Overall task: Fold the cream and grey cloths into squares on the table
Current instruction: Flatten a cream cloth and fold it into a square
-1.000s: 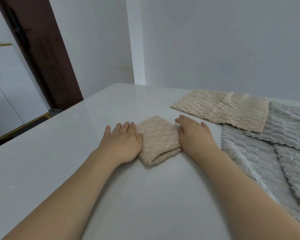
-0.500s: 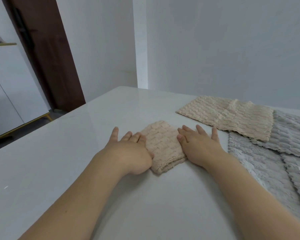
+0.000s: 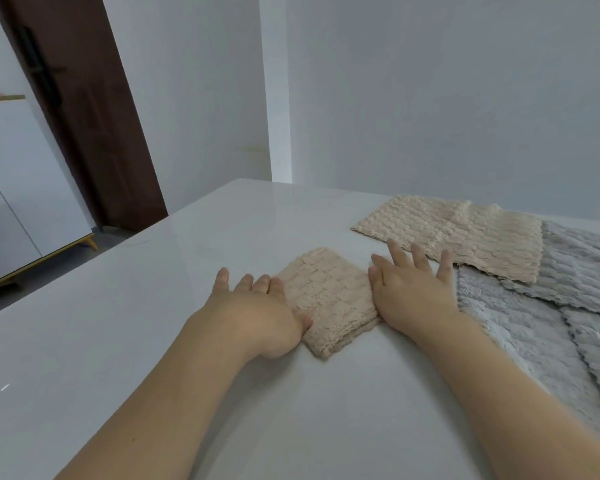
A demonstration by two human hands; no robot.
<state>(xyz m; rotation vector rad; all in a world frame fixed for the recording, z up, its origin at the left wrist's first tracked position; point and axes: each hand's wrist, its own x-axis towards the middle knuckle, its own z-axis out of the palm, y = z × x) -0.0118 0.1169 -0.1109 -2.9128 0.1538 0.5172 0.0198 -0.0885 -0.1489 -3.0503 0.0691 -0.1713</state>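
Note:
A small cream cloth (image 3: 328,299), folded into a thick square, lies on the white table (image 3: 125,327) between my hands. My left hand (image 3: 257,313) rests flat against its left edge, fingers straight, thumb touching the cloth. My right hand (image 3: 413,289) lies flat against its right edge with fingers spread. A larger cream cloth (image 3: 454,233) lies unfolded behind it. Grey cloths (image 3: 541,323) lie spread and overlapping at the right, partly under the cream one.
A grey wall stands close behind the table. To the left are a dark brown door (image 3: 84,116) and a white cabinet (image 3: 18,202) on the floor beyond the table's left edge.
Both hands stayed at the sides of the folded cream square. My right fingers have spread apart and reach farther toward the unfolded cream cloth. The view shifted slightly.

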